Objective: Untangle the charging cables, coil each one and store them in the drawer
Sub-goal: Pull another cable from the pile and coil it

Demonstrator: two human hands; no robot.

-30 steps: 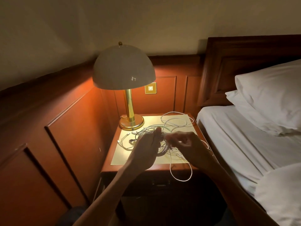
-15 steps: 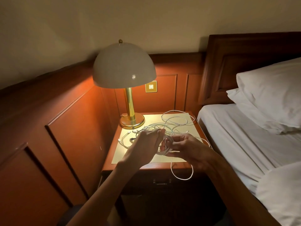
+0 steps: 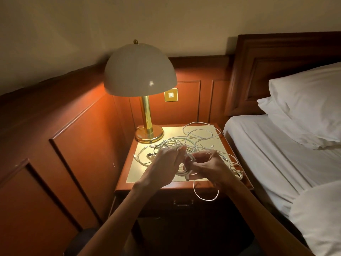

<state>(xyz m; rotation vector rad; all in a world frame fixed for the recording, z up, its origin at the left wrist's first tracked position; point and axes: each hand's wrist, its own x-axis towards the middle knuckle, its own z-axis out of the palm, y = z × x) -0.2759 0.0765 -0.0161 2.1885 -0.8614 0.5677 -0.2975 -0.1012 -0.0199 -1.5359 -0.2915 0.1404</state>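
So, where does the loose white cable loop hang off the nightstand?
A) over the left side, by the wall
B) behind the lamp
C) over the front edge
C: the white cable loop dangles past the front edge of the nightstand, near the drawer handle.

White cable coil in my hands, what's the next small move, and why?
Probably wind the dangling white cable loop onto the small coil of white cable that the right hand pinches, guiding it with the left hand. That tail hangs over the front edge of the wooden nightstand, so the coil looks unfinished, and the dark wooden drawer is shut.
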